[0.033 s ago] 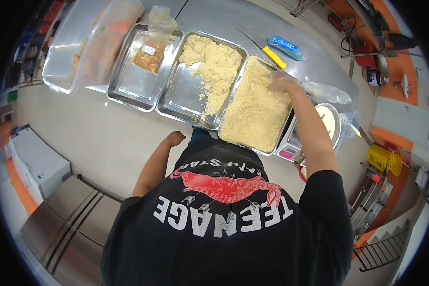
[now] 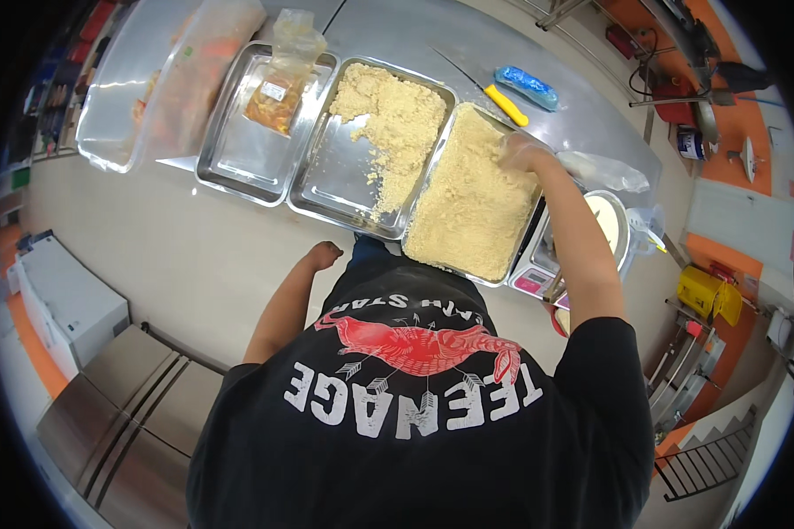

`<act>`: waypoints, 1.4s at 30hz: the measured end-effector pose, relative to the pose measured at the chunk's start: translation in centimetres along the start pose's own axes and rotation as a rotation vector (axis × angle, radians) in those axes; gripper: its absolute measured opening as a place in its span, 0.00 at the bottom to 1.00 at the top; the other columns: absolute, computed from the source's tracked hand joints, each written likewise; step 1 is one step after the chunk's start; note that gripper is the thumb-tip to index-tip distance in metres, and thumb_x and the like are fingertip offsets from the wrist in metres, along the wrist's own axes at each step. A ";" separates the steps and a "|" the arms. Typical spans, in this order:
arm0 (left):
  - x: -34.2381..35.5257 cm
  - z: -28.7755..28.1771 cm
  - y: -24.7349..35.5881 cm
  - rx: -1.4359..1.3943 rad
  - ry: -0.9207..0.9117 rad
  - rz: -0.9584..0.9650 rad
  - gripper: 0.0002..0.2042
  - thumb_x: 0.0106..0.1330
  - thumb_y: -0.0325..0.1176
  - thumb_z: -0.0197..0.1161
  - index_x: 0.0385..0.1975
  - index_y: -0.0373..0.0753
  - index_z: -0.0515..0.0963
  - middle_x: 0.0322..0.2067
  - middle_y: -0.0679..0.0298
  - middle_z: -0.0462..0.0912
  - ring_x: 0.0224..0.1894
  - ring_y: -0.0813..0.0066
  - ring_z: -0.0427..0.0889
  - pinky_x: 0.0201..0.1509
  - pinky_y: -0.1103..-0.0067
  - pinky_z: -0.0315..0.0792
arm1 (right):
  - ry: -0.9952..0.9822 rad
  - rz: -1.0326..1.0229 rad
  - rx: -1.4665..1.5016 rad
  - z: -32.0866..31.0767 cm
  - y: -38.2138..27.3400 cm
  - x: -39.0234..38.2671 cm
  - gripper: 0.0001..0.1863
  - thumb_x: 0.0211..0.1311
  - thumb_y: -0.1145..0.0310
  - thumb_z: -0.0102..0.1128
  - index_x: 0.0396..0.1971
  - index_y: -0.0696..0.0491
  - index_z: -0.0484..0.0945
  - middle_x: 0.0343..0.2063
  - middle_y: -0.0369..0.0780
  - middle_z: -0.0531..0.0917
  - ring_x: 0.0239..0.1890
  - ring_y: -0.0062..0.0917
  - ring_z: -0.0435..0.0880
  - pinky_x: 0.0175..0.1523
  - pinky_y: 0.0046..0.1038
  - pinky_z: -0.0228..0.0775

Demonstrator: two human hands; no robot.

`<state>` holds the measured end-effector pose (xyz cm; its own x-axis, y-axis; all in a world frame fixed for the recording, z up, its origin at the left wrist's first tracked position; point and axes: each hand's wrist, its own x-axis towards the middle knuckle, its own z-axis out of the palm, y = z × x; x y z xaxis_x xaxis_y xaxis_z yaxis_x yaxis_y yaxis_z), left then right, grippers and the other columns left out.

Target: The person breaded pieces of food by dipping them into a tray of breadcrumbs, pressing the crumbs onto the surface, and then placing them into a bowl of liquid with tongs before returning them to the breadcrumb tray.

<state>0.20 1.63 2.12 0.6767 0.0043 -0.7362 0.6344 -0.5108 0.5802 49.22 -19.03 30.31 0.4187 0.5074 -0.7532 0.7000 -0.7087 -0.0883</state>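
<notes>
White lettering spreads across the black shirt (image 2: pixel 415 388); a small white label (image 2: pixel 274 91) marks the bag (image 2: pixel 273 112) in the left tray (image 2: pixel 249 165). The crumbs (image 2: pixel 468 203) fill the right tray (image 2: pixel 496 282) almost to its edges, the right hand (image 2: pixel 525 156) among them near the far edge, its grip too blurred to tell. Floor (image 2: pixel 203 238) shows around the left hand (image 2: pixel 326 255), apart from the trays; I cannot tell its grip. Metal table (image 2: pixel 397 35) stretches beyond the trays' far edges, toward the knife (image 2: pixel 508 107)
</notes>
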 end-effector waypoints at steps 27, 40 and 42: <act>1.9 -3.9 -1.3 0.197 -0.161 0.053 0.15 0.63 0.37 0.45 0.41 0.42 0.78 0.42 0.51 0.77 0.46 0.54 0.76 0.53 0.68 0.69 | 0.653 0.428 0.195 13.3 -0.6 -0.7 0.28 0.65 0.52 0.34 0.36 0.61 0.76 0.39 0.54 0.77 0.48 0.43 0.73 0.54 0.38 0.61; 2.8 -1.7 -6.4 0.564 -0.204 0.317 0.17 0.54 0.29 0.50 0.44 0.42 0.75 0.39 0.52 0.79 0.45 0.54 0.76 0.49 0.67 0.71 | 0.726 0.147 -0.032 12.3 -4.7 -1.7 0.30 0.64 0.49 0.35 0.61 0.51 0.57 0.58 0.48 0.62 0.63 0.36 0.57 0.67 0.37 0.43; 1.7 -2.5 -3.0 0.259 -0.192 0.086 0.16 0.54 0.29 0.50 0.43 0.41 0.76 0.39 0.53 0.79 0.43 0.55 0.77 0.48 0.67 0.72 | 0.654 0.191 -0.011 12.5 -4.8 -1.2 0.33 0.63 0.47 0.35 0.63 0.50 0.51 0.62 0.46 0.56 0.66 0.34 0.49 0.68 0.39 0.33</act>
<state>0.33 5.30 -0.01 0.6254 -0.1976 -0.7549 0.4453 -0.7040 0.5532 38.13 -22.41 23.49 0.7969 0.5681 -0.2055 0.5832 -0.8121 0.0169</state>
